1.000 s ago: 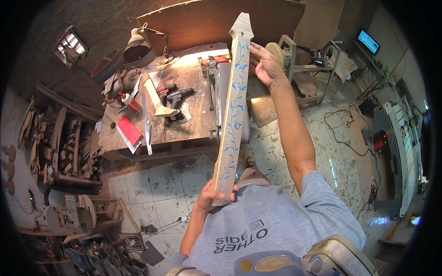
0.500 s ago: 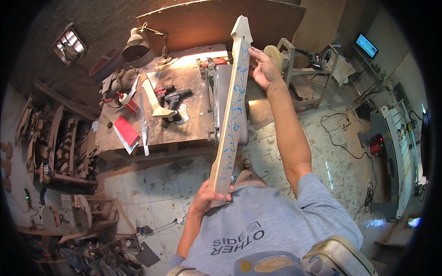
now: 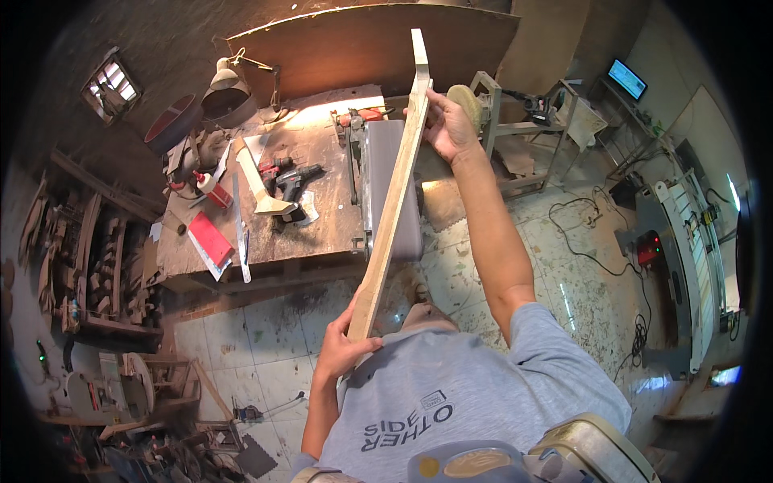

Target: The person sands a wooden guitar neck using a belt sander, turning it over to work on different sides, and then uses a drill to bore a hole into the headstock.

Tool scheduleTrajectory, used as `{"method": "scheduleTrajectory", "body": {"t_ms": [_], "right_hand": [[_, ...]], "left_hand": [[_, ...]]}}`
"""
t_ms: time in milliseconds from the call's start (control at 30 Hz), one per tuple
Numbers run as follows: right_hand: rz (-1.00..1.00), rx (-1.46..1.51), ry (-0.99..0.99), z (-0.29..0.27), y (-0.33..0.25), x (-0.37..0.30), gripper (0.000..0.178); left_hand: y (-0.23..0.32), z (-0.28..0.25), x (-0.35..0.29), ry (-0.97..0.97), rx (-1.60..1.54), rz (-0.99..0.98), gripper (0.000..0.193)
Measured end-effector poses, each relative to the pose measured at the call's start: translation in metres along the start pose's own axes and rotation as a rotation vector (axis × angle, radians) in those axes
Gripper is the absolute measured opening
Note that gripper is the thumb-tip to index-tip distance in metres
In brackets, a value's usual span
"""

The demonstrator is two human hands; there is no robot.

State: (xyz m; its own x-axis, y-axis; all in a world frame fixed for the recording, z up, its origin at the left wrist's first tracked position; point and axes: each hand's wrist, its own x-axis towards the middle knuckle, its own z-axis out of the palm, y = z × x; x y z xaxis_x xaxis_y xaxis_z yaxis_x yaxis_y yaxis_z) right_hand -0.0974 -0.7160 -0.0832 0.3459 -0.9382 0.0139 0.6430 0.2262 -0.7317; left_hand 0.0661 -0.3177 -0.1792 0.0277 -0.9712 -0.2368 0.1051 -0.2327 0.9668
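A long pale wooden guitar neck (image 3: 394, 208) stretches up and away from my chest, its narrow side edge facing me and its angled headstock at the far end. My left hand (image 3: 345, 344) is closed around the wide heel end, close to my grey shirt. Near the headstock, my right hand (image 3: 451, 127) grips the far part of the neck, thumb and fingers on its right side. Beneath the neck lies the grey belt of a belt sander (image 3: 397, 185) at the right end of the workbench (image 3: 322, 229).
On the bench are a second pale neck (image 3: 256, 177), a cordless drill (image 3: 296, 182), a red-and-white glue bottle (image 3: 212, 190), a red sheet (image 3: 211, 238) and a desk lamp (image 3: 225, 76). A round yellowish buffing wheel (image 3: 465, 105) stands at right. Wood offcuts (image 3: 101, 258) fill a rack at left.
The neck has rolled in my hands, so the face with blue markings no longer shows and the side edge does. Both hands have moved slightly left with it.
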Motion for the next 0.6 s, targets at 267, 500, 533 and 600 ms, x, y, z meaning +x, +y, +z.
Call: {"method": "scheduleTrajectory", "body": {"t_ms": [267,500,533,600], "right_hand": [[0.036,-0.029,-0.007,0.0,-0.008,0.006,0.044],[0.04,-0.124,0.032,-0.049,-0.005,0.064,0.038],[-0.003,-0.085,0.045,-0.075,0.002,0.087,0.041],[-0.031,-0.191,0.192,-0.092,0.01,0.107,0.042]], "left_hand": [[0.023,-0.01,0.001,0.141,0.242,0.065,0.097],[0.038,-0.024,0.026,0.481,0.837,0.237,0.075],[0.047,-0.022,0.033,0.505,0.941,0.23,0.072],[0.05,-0.023,0.047,0.563,1.03,0.256,0.065]]}}
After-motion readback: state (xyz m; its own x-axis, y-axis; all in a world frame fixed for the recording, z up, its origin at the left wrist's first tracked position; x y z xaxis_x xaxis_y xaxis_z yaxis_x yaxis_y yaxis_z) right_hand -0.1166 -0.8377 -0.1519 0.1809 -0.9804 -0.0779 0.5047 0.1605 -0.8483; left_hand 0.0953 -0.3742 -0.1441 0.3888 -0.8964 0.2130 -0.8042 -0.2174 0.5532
